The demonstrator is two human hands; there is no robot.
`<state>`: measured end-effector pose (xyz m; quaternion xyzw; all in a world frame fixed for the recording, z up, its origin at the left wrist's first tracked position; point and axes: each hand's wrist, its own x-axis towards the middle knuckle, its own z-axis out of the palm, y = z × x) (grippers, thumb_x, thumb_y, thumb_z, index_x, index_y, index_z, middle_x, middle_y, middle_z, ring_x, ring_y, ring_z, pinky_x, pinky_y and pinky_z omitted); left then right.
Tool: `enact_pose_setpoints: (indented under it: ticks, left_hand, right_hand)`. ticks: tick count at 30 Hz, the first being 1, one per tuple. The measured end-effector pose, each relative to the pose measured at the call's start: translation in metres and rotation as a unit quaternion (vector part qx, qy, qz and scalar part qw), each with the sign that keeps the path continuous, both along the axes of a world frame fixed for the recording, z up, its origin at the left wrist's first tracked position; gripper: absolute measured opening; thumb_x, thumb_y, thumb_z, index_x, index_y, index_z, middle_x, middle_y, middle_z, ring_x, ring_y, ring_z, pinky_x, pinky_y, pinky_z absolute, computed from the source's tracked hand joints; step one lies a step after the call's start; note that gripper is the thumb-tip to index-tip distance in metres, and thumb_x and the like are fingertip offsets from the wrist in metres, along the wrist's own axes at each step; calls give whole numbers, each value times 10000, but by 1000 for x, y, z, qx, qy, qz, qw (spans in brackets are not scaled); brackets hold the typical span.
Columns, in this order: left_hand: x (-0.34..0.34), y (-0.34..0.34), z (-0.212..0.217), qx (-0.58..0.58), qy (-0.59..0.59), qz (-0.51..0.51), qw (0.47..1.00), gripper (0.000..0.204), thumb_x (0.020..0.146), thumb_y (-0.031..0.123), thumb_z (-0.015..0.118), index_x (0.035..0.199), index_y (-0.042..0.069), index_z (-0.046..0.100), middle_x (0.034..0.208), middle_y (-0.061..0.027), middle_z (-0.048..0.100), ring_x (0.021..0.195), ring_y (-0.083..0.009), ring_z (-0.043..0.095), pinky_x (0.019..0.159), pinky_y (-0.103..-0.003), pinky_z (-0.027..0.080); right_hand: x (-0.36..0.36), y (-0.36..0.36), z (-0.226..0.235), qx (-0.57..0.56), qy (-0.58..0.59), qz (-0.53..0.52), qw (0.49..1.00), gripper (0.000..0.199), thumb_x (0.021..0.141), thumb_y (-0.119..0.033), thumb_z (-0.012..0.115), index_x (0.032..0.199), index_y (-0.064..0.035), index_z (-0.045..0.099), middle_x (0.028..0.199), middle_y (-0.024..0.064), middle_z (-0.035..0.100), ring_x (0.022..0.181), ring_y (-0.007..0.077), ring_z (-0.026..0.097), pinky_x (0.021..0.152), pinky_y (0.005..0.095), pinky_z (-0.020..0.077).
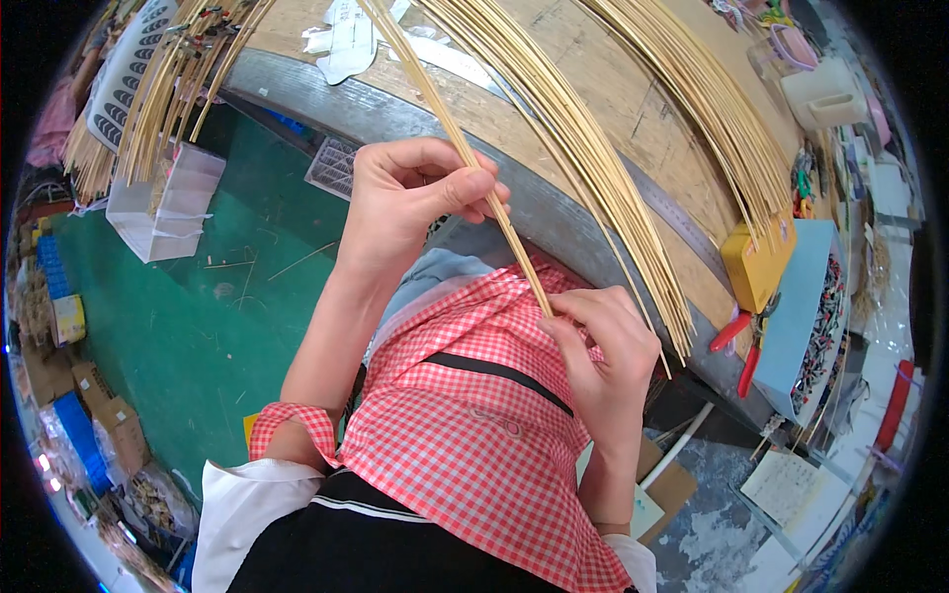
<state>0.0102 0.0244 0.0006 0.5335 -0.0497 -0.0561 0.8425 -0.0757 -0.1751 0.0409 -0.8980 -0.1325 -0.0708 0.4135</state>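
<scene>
Over my lap I hold a few long, thin straw-coloured sticks [432, 97], lying side by side and slanting from the upper left down to the right. My left hand [420, 193] pinches them partway along, thumb on top. Their near end sits between the thumb and fingers of my right hand [605, 341]. Whether they are bamboo or rattan I cannot tell. Just right of them, a loose bundle of similar sticks [583, 148] lies on the wooden table [554, 40], its ends jutting past the edge. Another bundle [702, 109] rests farther right.
Red-handled pliers [748, 346] lie by a yellow box [756, 265] and a blue box [803, 306] of small dark and red pieces. White paper pieces [348, 44] are at the table's back. Left, more sticks [183, 89] stand above a white bin [168, 212] on the green floor.
</scene>
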Motion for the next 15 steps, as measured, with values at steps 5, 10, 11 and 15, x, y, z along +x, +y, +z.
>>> enact_pose_setpoints:
  ticks: [5,10,11,15]
  left_hand:
    - [-2,-4,7,23,-11,2,1000,124,805,64,707,843,-51,683,761,-134,688,706,-162,679,602,-237,548]
    - [-5,-6,12,46,-20,16,999,87,778,19,696,828,-47,671,745,-146,680,682,-195,681,597,-273,560]
    - [-6,-7,13,48,-21,22,998,68,769,-2,686,817,-46,664,740,-154,677,672,-216,684,589,-289,564]
    - [-6,-6,15,46,-39,14,998,69,765,-5,689,811,-46,660,732,-152,674,664,-212,680,604,-299,565]
  right_hand:
    - [-1,6,-4,24,38,-22,999,104,737,30,693,820,41,633,740,134,644,618,221,609,553,291,467]
    - [1,2,-5,47,83,5,995,87,765,-17,680,823,28,632,720,139,624,597,255,607,536,319,463]
    - [1,2,-6,55,95,9,994,86,763,-22,684,817,26,637,709,135,622,591,250,606,529,317,459]
    - [1,6,-11,79,114,22,990,81,758,-38,699,792,20,654,668,121,614,553,219,594,499,303,440]
